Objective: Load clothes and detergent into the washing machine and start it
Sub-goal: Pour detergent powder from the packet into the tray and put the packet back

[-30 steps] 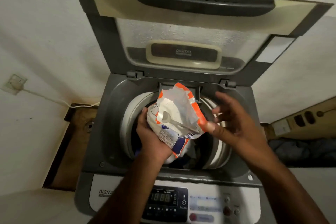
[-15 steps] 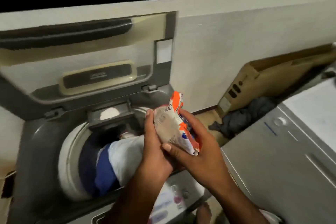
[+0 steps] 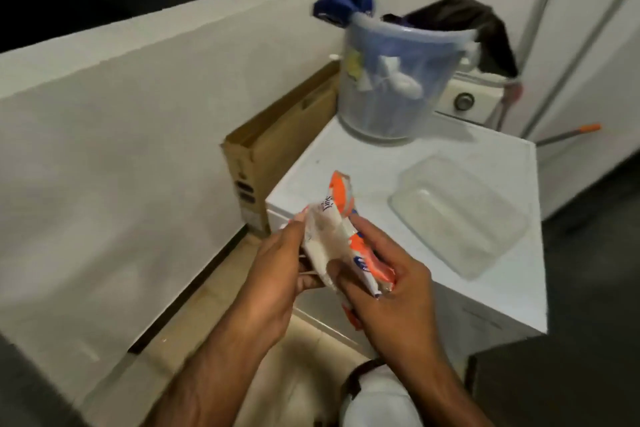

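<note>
Detergent packet (image 3: 337, 236): up in the air between both hands, just over the near-left corner of the white appliant top, crumpled, white with orange edging and a bit of blue print, its orange end pointing up.
Left hand (image 3: 277, 265): closed on the packet's left side, thumb and fingertips pinching the white part, palm turned inward.
Right hand (image 3: 389, 282): wrapped around the packet's lower right, thumb pressed across the front, fingers curled behind the orange edge. Firm grip, both hands on it at once.
White appliance (image 3: 363, 163): a flat white top to the right of the hands, a round knob on the raised panel at the back. The washing machine's drum and lid are out of sight here.
Bucket (image 3: 391, 80): translucent bluish, standing at the far end of that white top, pale bits visible through its wall.
Blue cloth (image 3: 344, 0): draped over the bucket's left rim, bunched high.
Dark cloth (image 3: 485, 31): hanging over the right rim and down the outside.
Clear tray (image 3: 460, 215): see-through plastic, rectangular, lying on the white top just right of the hands, not touching them.
Cardboard box (image 3: 277, 152): flattened-looking, brown, wedged upright between the low white wall and the appliance.
Floor (image 3: 214, 315): beige tiles below the arms.
Orange-tipped stick (image 3: 571, 133): poking out at the far right, beyond the appliance; what it belongs to, I can't tell.
</note>
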{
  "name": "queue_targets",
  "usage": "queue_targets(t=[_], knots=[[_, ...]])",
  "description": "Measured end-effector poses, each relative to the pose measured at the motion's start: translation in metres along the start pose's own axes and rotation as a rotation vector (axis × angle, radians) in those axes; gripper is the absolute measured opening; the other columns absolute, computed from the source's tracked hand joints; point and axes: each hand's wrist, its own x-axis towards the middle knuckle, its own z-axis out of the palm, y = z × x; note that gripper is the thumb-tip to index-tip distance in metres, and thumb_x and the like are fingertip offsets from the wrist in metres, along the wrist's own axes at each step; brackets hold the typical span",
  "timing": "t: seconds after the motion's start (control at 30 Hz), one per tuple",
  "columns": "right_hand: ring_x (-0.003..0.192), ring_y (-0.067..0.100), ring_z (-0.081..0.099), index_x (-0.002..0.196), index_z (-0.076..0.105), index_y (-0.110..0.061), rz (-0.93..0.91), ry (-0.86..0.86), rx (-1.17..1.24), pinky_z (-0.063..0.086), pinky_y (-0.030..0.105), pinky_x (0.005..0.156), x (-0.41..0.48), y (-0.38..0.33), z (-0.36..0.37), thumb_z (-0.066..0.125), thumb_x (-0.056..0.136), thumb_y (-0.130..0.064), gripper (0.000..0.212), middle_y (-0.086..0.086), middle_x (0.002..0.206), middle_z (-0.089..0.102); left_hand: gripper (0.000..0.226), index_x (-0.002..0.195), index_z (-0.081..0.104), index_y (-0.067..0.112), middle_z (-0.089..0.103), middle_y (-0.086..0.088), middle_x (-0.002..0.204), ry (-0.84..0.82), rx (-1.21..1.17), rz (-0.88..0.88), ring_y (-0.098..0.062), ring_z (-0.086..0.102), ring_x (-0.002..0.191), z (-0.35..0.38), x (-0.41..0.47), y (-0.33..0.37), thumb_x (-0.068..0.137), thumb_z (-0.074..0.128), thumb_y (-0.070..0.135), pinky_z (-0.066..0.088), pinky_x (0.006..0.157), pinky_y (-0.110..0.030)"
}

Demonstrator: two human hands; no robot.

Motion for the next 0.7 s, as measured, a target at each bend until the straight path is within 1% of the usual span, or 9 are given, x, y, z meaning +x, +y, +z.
queue_targets(t=[0.07,0.1,0.17,0.23,0.3,0.4,0.47,0.57,0.7], knots=[[0.087,0.002,0.072,0.131,0.069,-0.025,0.011,0.14,0.018,0.058,0.026,0.077,0.021,0.001,-0.045,0.085,0.078,-0.004,0.06,0.001,0.115,0.078,0.05,0.132,0.063,0.012,0.069,-0.017,0.127,-0.008,0.097,0.054,-0.036,0.068,0.116,0.059,0.0,0.019,0.1,0.055,0.049,0.053,0.097,-0.059],[0.093,0.001,0.074,0.131,0.069,-0.021,0.017,0.203,0.011,0.059,0.022,0.081,0.032,0.002,-0.072,0.085,0.078,-0.001,0.059,-0.002,0.116,0.078,0.042,0.128,0.066,0.01,0.072,-0.017,0.121,-0.054,0.154,0.078,-0.033,0.071,0.111,0.09,0.008,0.024,0.102,0.053,0.04,0.056,0.095,-0.054],[0.105,0.001,0.072,0.133,0.068,-0.018,0.008,0.261,-0.048,0.058,0.015,0.086,0.051,0.001,-0.107,0.083,0.079,-0.002,0.058,-0.005,0.121,0.075,0.031,0.12,0.068,0.007,0.075,-0.015,0.11,-0.102,0.234,0.085,-0.027,0.073,0.099,0.135,0.015,0.032,0.103,0.047,0.022,0.06,0.092,-0.046],[0.108,0.005,0.071,0.134,0.067,-0.021,0.022,0.292,-0.121,0.058,0.017,0.088,0.071,0.005,-0.142,0.084,0.079,-0.007,0.059,-0.005,0.125,0.073,0.026,0.115,0.067,0.008,0.075,-0.014,0.107,-0.138,0.286,0.047,-0.024,0.073,0.099,0.171,0.032,0.034,0.1,0.046,0.014,0.059,0.094,-0.043],[0.109,0.01,0.071,0.132,0.067,-0.024,0.062,0.299,-0.148,0.06,0.026,0.092,0.096,0.016,-0.172,0.085,0.079,-0.01,0.058,-0.004,0.126,0.072,0.023,0.114,0.063,0.009,0.074,-0.012,0.107,-0.141,0.313,-0.005,-0.025,0.072,0.103,0.203,0.051,0.036,0.097,0.048,0.014,0.057,0.099,-0.044],[0.108,0.011,0.071,0.13,0.067,-0.025,0.143,0.275,-0.135,0.059,0.028,0.092,0.131,0.04,-0.199,0.084,0.081,-0.012,0.054,-0.006,0.123,0.072,0.019,0.104,0.064,0.019,0.071,-0.007,0.104,-0.133,0.315,-0.116,-0.023,0.068,0.098,0.234,0.081,0.035,0.102,0.045,0.023,0.053,0.103,-0.042],[0.106,0.013,0.072,0.128,0.066,-0.026,0.215,0.246,-0.116,0.059,0.028,0.089,0.152,0.062,-0.21,0.084,0.081,-0.012,0.053,-0.006,0.12,0.073,0.021,0.098,0.064,0.021,0.07,-0.008,0.102,-0.094,0.3,-0.189,-0.023,0.067,0.094,0.247,0.097,0.037,0.102,0.044,0.027,0.054,0.095,-0.037],[0.103,0.018,0.073,0.127,0.066,-0.023,0.324,0.188,-0.074,0.06,0.034,0.089,0.178,0.093,-0.216,0.085,0.078,-0.009,0.054,-0.003,0.114,0.075,0.023,0.088,0.062,0.015,0.068,-0.006,0.081,-0.02,0.227,-0.259,-0.021,0.064,0.077,0.254,0.115,0.034,0.1,0.047,0.029,0.053,0.074,-0.031],[0.1,0.024,0.075,0.123,0.068,-0.019,0.45,0.097,-0.018,0.061,0.041,0.091,0.202,0.115,-0.215,0.085,0.076,-0.004,0.052,0.003,0.11,0.077,0.033,0.08,0.062,0.01,0.068,-0.004,0.053,0.03,0.146,-0.312,-0.02,0.063,0.061,0.259,0.135,0.024,0.1,0.041,0.025,0.049,0.064,-0.029]])
